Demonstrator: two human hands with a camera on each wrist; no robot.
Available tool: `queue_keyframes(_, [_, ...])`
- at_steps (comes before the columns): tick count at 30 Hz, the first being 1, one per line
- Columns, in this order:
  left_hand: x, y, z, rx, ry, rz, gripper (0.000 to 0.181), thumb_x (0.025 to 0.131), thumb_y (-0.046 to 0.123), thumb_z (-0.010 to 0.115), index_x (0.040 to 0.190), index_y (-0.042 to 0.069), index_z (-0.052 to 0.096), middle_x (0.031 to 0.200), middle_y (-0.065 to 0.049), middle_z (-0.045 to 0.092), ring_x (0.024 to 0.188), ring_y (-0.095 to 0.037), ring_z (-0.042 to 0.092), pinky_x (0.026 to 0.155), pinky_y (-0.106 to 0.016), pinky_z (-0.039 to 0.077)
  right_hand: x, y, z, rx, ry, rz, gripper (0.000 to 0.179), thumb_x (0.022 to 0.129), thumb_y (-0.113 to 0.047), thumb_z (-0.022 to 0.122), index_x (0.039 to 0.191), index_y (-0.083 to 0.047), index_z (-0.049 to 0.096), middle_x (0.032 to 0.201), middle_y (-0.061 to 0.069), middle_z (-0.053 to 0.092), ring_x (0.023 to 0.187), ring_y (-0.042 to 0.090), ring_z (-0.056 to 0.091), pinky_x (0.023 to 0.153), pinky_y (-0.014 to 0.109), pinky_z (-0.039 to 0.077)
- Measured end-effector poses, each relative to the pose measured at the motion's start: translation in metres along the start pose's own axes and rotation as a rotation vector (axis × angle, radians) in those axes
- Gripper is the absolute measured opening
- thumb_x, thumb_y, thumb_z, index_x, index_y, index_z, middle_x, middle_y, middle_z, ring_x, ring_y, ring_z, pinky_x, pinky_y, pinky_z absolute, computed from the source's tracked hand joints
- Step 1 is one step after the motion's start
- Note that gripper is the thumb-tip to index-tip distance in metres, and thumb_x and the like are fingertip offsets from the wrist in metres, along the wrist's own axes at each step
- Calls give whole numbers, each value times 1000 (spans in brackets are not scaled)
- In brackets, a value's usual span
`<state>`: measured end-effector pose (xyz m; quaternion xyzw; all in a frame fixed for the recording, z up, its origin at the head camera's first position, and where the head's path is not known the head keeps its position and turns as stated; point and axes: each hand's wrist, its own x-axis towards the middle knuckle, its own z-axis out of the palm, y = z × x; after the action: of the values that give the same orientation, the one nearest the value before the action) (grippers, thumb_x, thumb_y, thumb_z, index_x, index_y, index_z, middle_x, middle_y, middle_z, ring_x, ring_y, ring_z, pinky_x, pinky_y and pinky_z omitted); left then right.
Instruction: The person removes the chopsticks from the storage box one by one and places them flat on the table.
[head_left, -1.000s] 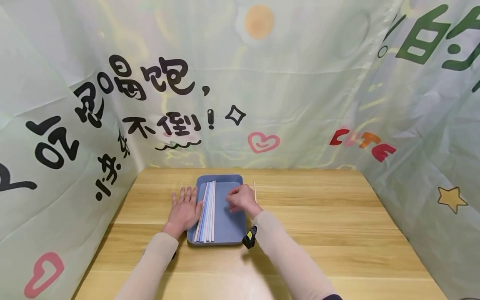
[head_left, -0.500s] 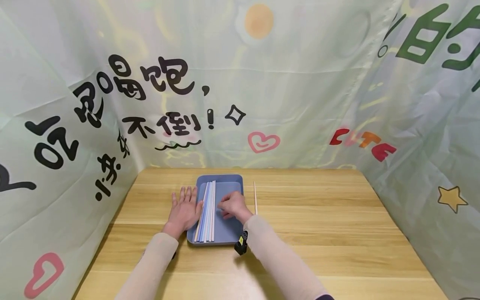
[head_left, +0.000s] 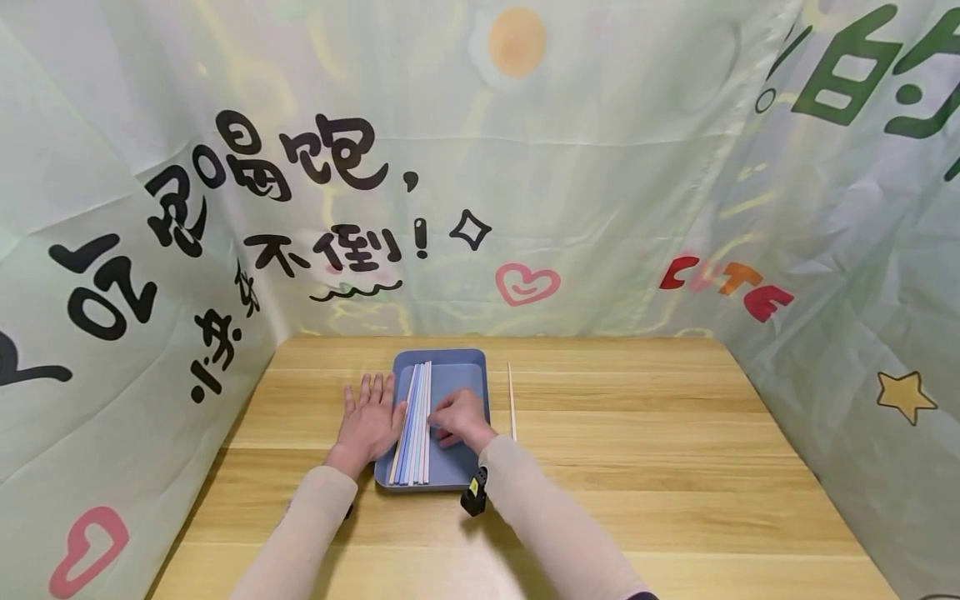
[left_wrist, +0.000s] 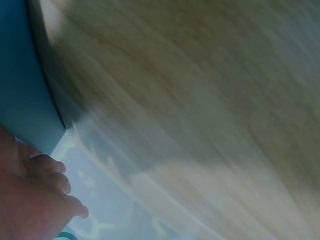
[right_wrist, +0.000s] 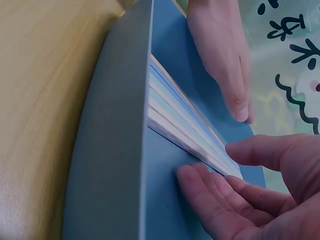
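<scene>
A row of pale white and blue chopsticks (head_left: 415,425) lies lengthwise along the left half of a blue tray (head_left: 457,467). Beside the tray's left wall, my left hand (head_left: 367,425) is spread with straight fingers, its thumb over the rim. My right hand (head_left: 461,417) reaches into the tray from the right, fingertips right at the outermost chopstick. In the right wrist view, the thumb (right_wrist: 255,150) and forefinger of that hand stand apart at the near edge of the row, the other fingers loosely bent over the tray floor.
One more chopstick (head_left: 512,400) lies on the wooden table (head_left: 645,467) just right of the tray, beyond the right wrist. Printed cloth walls (head_left: 600,208) enclose the table at the back and both sides.
My right hand has moved left and slightly nearer, from the tray's right side to the chopsticks. The lone chopstick on the table shows more. My left hand has stayed put.
</scene>
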<state>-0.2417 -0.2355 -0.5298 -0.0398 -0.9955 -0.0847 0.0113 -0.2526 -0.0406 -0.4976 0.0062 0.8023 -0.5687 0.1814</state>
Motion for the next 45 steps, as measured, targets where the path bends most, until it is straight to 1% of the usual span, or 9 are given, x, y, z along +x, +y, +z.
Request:
queue_keyframes(7, [0, 0, 0, -4, -1, -7, 71, 114, 44, 31, 167, -1, 18, 172, -28, 22, 162, -48, 13, 128, -72, 6, 1, 0, 4, -22, 22, -2, 13, 90, 0, 78, 101, 6, 74, 88, 19, 76, 79, 35, 79, 68, 43, 66])
queue_keyframes(16, [0, 0, 1, -2, 0, -4, 71, 114, 44, 33, 167, -1, 19, 172, -29, 22, 162, -49, 14, 127, -73, 6, 7, 5, 10, -75, 58, -3, 15, 84, 0, 83, 97, 3, 75, 77, 13, 74, 64, 23, 74, 58, 36, 64])
queue_keyframes(23, [0, 0, 1, -4, -5, -7, 71, 114, 44, 32, 167, -1, 19, 172, -29, 23, 162, -49, 14, 127, -72, 6, 10, 10, 12, -66, 83, -14, 17, 82, -1, 86, 94, 2, 74, 70, 12, 71, 56, 18, 68, 52, 35, 62])
queue_keyframes(26, [0, 0, 1, -6, -6, -9, 71, 114, 44, 32, 167, -1, 19, 172, -29, 23, 162, -48, 14, 128, -72, 6, 11, 11, 12, -66, 90, -29, 17, 82, 0, 86, 94, 2, 73, 68, 13, 71, 53, 17, 67, 51, 35, 62])
queue_keyframes(33, [1, 0, 0, -15, -15, -14, 71, 114, 44, 31, 168, 0, 17, 172, -28, 21, 162, -48, 12, 128, -72, 4, 12, 11, 13, -48, 98, -34, 15, 82, 6, 83, 90, 3, 71, 67, 13, 70, 51, 16, 65, 51, 35, 62])
queue_keyframes(39, [1, 1, 1, -3, -2, -11, 71, 114, 44, 31, 167, 0, 18, 172, -29, 23, 162, -49, 15, 128, -72, 6, 9, 10, 11, -35, 92, -28, 12, 83, 6, 81, 88, 3, 70, 68, 17, 71, 52, 19, 68, 53, 37, 63])
queue_keyframes(45, [1, 1, 2, 3, 3, -9, 71, 114, 44, 32, 167, 0, 19, 171, -29, 24, 161, -49, 15, 127, -72, 6, 10, 11, 12, -38, 91, -32, 17, 82, 4, 84, 89, 2, 69, 62, 11, 66, 49, 18, 66, 51, 37, 62])
